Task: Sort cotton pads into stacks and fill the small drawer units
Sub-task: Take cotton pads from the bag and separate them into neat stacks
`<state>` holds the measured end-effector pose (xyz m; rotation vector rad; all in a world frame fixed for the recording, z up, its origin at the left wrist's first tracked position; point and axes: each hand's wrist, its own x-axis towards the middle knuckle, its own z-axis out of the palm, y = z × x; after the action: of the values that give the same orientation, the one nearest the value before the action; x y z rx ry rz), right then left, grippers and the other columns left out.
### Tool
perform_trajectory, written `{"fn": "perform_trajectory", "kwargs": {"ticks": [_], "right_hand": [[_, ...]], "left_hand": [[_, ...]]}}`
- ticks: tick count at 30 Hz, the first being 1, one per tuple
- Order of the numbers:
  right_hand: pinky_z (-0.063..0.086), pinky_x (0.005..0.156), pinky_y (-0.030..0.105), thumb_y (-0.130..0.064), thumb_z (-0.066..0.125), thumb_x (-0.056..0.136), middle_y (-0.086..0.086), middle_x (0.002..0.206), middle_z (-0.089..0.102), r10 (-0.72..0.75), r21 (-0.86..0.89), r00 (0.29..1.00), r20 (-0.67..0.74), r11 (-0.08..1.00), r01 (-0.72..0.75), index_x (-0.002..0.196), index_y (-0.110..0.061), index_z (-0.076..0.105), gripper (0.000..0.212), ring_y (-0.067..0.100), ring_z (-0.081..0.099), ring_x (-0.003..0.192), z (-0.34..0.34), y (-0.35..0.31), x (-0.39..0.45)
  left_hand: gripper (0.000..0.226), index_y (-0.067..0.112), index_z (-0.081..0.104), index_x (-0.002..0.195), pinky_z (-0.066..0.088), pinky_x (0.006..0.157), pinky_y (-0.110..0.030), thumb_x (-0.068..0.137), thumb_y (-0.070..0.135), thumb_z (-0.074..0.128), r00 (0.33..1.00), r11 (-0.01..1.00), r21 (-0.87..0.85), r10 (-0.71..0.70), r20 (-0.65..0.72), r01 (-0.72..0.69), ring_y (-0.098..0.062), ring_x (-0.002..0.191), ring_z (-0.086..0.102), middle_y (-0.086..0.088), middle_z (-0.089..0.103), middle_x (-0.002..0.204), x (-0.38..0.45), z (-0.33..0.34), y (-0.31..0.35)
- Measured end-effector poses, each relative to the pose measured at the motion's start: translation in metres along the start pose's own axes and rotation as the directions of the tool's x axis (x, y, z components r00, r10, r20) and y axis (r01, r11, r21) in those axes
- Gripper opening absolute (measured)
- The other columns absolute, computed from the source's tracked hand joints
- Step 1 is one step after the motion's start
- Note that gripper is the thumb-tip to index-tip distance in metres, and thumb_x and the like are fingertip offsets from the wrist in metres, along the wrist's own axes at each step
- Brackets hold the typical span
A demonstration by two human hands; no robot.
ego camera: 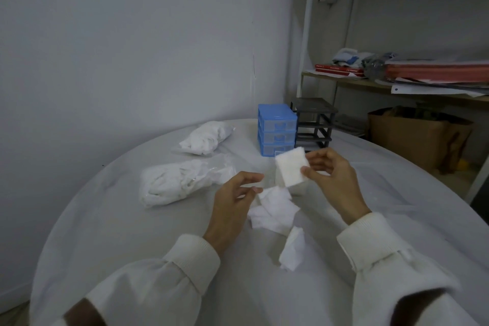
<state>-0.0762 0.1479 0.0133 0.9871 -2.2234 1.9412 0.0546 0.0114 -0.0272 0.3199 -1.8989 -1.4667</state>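
Observation:
My right hand (pixel 330 180) pinches a small stack of square white cotton pads (pixel 291 168), held up above the table. My left hand (pixel 235 201) hovers just left of it with fingers loosely curled and nothing in them. Loose white cotton pads (pixel 275 213) lie scattered on the table below both hands, and one more crumpled pad (pixel 292 253) sits nearer to me. A blue drawer unit (pixel 276 130) with three clear drawers stands at the far side of the table. A dark grey drawer frame (pixel 315 122) stands right beside it.
Two clear plastic bags of cotton pads lie on the left: one bag (pixel 182 182) nearer, the other bag (pixel 207 137) farther back. The round table (pixel 132 246) has a white cover. A shelf with books (pixel 341 70) and a brown cardboard box (pixel 412 135) stand beyond the table's right side.

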Motion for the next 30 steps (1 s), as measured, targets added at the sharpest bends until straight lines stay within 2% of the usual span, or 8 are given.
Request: {"fn": "perform_trajectory", "kwargs": {"ticks": [5, 9, 13, 15, 17, 25, 28, 30], "right_hand": [[0.04, 0.064, 0.006, -0.002, 0.067, 0.082, -0.003, 0.095, 0.059, 0.008, -0.111, 0.997, -0.079, 0.994, -0.017, 0.095, -0.014, 0.058, 0.02, 0.003, 0.054, 0.08, -0.013, 0.007, 0.026], [0.039, 0.07, 0.01, 0.001, 0.064, 0.083, -0.001, 0.097, 0.059, 0.024, -0.12, 0.995, -0.099, 0.992, -0.036, 0.095, -0.013, 0.059, 0.019, 0.011, 0.054, 0.087, -0.015, 0.011, 0.055], [0.042, 0.078, 0.02, 0.002, 0.062, 0.084, 0.001, 0.1, 0.059, 0.045, -0.134, 0.998, -0.051, 0.99, -0.051, 0.099, -0.01, 0.059, 0.019, 0.014, 0.055, 0.094, -0.004, 0.017, 0.08], [0.043, 0.075, 0.017, 0.004, 0.06, 0.084, 0.003, 0.101, 0.06, 0.046, -0.133, 0.999, -0.001, 0.99, -0.046, 0.096, -0.01, 0.059, 0.018, 0.014, 0.055, 0.094, 0.004, 0.021, 0.089], [0.04, 0.069, 0.011, 0.005, 0.057, 0.085, 0.003, 0.1, 0.059, 0.045, -0.17, 0.997, 0.068, 0.985, -0.033, 0.095, -0.01, 0.059, 0.018, 0.013, 0.053, 0.093, 0.011, 0.027, 0.094], [0.041, 0.082, 0.026, 0.005, 0.051, 0.087, 0.006, 0.108, 0.061, 0.115, -0.315, 0.946, 0.302, 0.949, -0.015, 0.1, -0.012, 0.062, 0.024, 0.017, 0.055, 0.1, 0.01, 0.038, 0.109], [0.043, 0.082, 0.026, 0.003, 0.051, 0.088, 0.004, 0.104, 0.06, 0.11, -0.279, 0.949, 0.295, 0.96, -0.025, 0.1, -0.017, 0.059, 0.024, 0.016, 0.055, 0.1, 0.013, 0.04, 0.11], [0.043, 0.074, 0.019, 0.003, 0.052, 0.089, 0.0, 0.098, 0.059, 0.091, -0.276, 0.951, 0.296, 0.961, -0.006, 0.1, -0.017, 0.059, 0.024, 0.013, 0.054, 0.096, 0.016, 0.04, 0.11]], "left_hand": [[0.041, 0.028, 0.064, 0.085, 0.049, 0.082, -0.02, 0.087, -0.01, 0.048, 0.997, 0.99, 0.123, 0.055, 0.05, -0.061, -0.004, 0.086, 0.065, 0.01, 0.069, 0.094, 0.022, -0.002, 0.004], [0.032, 0.024, 0.066, 0.089, 0.039, 0.078, -0.002, 0.091, -0.002, 0.049, 0.989, 0.955, 0.281, 0.06, 0.133, -0.096, 0.01, 0.086, 0.057, 0.019, 0.064, 0.092, 0.053, 0.004, 0.006], [0.024, 0.013, 0.068, 0.1, 0.033, 0.078, 0.003, 0.094, 0.003, 0.047, 0.984, 0.919, 0.376, 0.051, 0.173, -0.114, -0.008, 0.102, 0.056, 0.002, 0.065, 0.109, 0.077, 0.022, -0.006], [0.023, 0.009, 0.068, 0.103, 0.031, 0.077, 0.003, 0.095, 0.004, 0.047, 0.98, 0.898, 0.415, 0.067, 0.189, -0.142, -0.011, 0.103, 0.054, -0.006, 0.062, 0.114, 0.081, 0.032, -0.015], [0.023, 0.007, 0.068, 0.105, 0.028, 0.079, -0.001, 0.096, 0.009, 0.047, 0.971, 0.863, 0.471, 0.08, 0.225, -0.181, -0.011, 0.106, 0.049, -0.007, 0.058, 0.119, 0.084, 0.039, -0.025], [0.03, 0.005, 0.062, 0.118, 0.024, 0.098, -0.015, 0.099, 0.013, 0.04, 0.946, 0.748, 0.605, 0.09, 0.312, -0.271, -0.016, 0.128, 0.037, -0.006, 0.045, 0.14, 0.088, 0.042, -0.033], [0.024, 0.005, 0.064, 0.11, 0.03, 0.103, -0.019, 0.094, 0.006, 0.046, 0.963, 0.813, 0.54, 0.09, 0.253, -0.217, -0.02, 0.122, 0.048, -0.008, 0.055, 0.13, 0.086, 0.043, -0.032], [0.014, 0.011, 0.057, 0.1, 0.045, 0.097, -0.035, 0.09, 0.005, 0.05, 0.977, 0.883, 0.442, 0.075, 0.198, -0.157, -0.02, 0.105, 0.057, -0.005, 0.06, 0.112, 0.084, 0.043, -0.034]]}}
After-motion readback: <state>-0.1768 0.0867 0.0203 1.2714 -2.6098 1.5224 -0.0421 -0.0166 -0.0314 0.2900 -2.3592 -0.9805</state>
